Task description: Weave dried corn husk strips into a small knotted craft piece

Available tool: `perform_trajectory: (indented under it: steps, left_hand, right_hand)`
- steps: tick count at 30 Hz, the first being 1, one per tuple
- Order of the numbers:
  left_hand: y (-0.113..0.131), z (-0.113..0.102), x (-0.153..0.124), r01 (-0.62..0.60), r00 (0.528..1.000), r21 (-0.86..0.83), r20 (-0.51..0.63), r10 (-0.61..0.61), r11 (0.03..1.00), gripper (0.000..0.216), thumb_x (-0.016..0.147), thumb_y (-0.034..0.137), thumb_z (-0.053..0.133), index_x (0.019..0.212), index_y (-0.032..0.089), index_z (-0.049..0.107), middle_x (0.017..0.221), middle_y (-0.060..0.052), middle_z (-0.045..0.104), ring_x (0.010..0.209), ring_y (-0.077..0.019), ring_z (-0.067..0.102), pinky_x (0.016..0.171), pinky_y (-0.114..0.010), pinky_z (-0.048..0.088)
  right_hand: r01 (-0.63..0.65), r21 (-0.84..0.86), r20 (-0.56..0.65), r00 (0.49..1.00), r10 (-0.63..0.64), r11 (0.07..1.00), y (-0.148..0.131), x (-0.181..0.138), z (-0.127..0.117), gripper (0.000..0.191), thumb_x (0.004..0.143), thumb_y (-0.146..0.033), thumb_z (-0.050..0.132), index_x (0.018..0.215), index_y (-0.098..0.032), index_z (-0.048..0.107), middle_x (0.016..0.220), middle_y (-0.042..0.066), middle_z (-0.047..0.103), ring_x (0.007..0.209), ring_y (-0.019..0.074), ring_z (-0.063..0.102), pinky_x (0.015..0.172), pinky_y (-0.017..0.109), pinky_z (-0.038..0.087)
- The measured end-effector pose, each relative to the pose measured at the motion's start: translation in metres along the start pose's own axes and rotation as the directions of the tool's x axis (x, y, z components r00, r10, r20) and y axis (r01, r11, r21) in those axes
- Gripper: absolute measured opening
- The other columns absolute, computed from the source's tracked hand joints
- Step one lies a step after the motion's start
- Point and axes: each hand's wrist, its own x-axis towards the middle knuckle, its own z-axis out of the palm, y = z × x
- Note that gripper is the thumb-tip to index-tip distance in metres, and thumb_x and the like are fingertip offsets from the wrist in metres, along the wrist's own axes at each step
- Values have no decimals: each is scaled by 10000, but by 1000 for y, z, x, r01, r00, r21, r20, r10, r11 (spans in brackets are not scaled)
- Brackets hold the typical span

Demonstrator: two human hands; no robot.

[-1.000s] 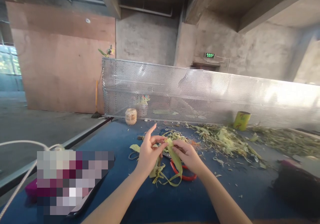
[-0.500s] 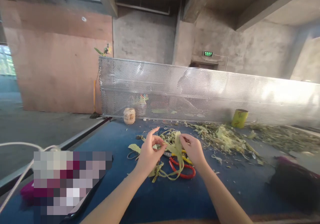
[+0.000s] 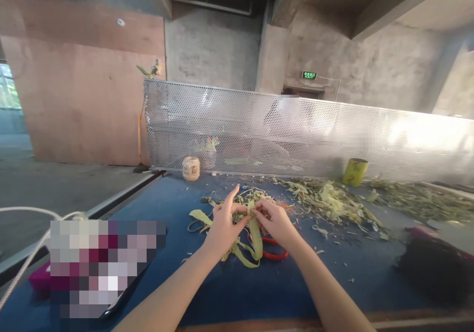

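A pale green strip of dried leaf [image 3: 256, 240] hangs in a loop from between my hands over the blue tabletop [image 3: 281, 292]. My left hand [image 3: 226, 223] pinches it with thumb and forefinger, another finger pointing up. Close beside it, my right hand [image 3: 272, 219] pinches the same strip near its upper end. Beneath the hands lies a pair of scissors with red handles [image 3: 276, 254], partly covered by the strip and my right hand. Leaf scraps [image 3: 200, 217] lie left of my left hand, next to a dark ring-shaped handle.
A heap of dried leaves [image 3: 333, 201] spreads to the right, near a yellow-green can [image 3: 355, 171]. A ball of twine [image 3: 191, 169] stands by the perforated metal screen [image 3: 229, 120] behind. A blurred-out flat object [image 3: 111, 268] lies at left; a dark bundle [image 3: 433, 263] at right.
My right hand has moved left, closer to my left hand, and both now pinch the strip together. The strip's hanging loop has shifted left, and the scissors are more covered.
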Motion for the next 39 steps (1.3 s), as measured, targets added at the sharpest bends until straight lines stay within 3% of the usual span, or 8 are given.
perform_trajectory:
  steps: [5,12,16,20,27,33,39]
  left_hand:
    - [1,1,0,102,995,-174,-3,-104,979,607,758,251,519,1300,236,248,827,-30,637,804,-179,594,757,-356,441]
    - [-2,0,2,143,990,-272,16,-144,952,656,731,272,564,1290,198,229,737,-3,563,650,-133,521,585,-274,406]
    - [-1,0,2,124,991,-313,-7,-133,942,693,725,278,573,1313,213,212,748,-3,549,693,-140,528,614,-279,417]
    - [1,-2,2,175,984,-334,55,-167,926,793,720,289,575,1362,212,115,825,-41,598,774,-168,557,670,-309,437]
    - [-2,-3,4,227,974,-319,55,-221,920,832,696,288,597,1361,185,109,709,-8,598,621,-139,541,584,-282,425]
    - [1,0,0,208,978,-286,39,-206,935,801,710,291,584,1350,182,117,657,22,558,627,-134,534,606,-277,420]
    - [4,3,-3,172,985,-257,20,-173,951,771,723,250,559,1353,205,119,664,30,537,652,-132,528,640,-281,413]
  right_hand:
    - [116,-207,8,993,-117,971,1,1,0,229,788,-276,449,589,-202,361,533,-42,428,484,94,398,470,210,320]
    - [116,-171,28,993,-112,979,1,1,1,210,807,-280,430,618,-200,385,553,-40,418,510,100,394,495,206,313]
    - [133,-190,62,990,-123,973,0,0,0,268,825,-276,406,572,-194,375,537,-35,399,505,100,388,488,206,306]
    - [194,-267,63,981,-183,944,1,0,1,282,843,-267,384,571,-192,398,568,-15,433,550,113,434,531,217,329]
    - [171,-447,50,985,-166,878,-1,-1,1,267,843,-282,385,590,-201,405,585,-7,457,542,121,431,510,218,293]
    - [269,-402,74,962,-261,875,6,2,3,286,806,-214,395,536,-194,302,541,-21,406,527,108,409,507,213,278]
    - [275,-379,24,957,-288,883,5,1,7,302,766,-184,400,519,-198,227,506,-34,337,479,95,358,480,209,262]
